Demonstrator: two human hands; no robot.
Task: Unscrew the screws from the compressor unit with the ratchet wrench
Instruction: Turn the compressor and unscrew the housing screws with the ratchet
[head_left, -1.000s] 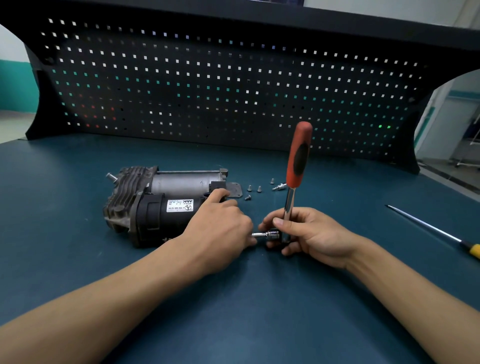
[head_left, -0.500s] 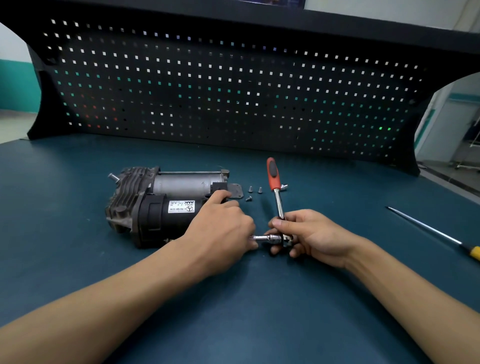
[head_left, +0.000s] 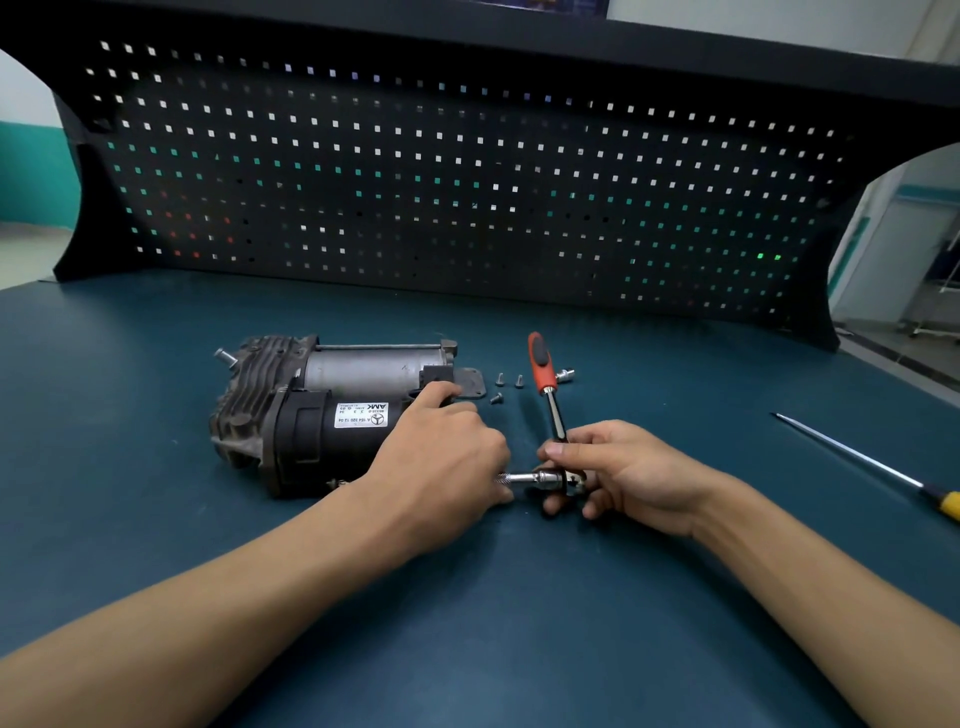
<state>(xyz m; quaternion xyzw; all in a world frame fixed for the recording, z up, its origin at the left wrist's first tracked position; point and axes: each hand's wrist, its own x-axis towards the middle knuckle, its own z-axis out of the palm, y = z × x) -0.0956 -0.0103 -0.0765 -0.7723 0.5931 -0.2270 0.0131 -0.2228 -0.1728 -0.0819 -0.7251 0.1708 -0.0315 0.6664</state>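
Your left hand (head_left: 441, 457) curls over the right end of the compressor unit (head_left: 322, 410), which lies on its side on the desk (head_left: 519, 623). Your right hand (head_left: 634, 478) has its fingers (head_left: 592, 509) gripping the head of the ratchet wrench (head_left: 553, 410), red handle tilted up and away, extension reaching under your left hand. Loose screws (head_left: 501, 379) lie just beyond

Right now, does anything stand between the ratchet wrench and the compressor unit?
Only the left hand: curled over the compressor unit's end, it hides where the ratchet wrench's extension bar meets it. The right hand holds the wrench head. The loose screws lie farther back, off that line.
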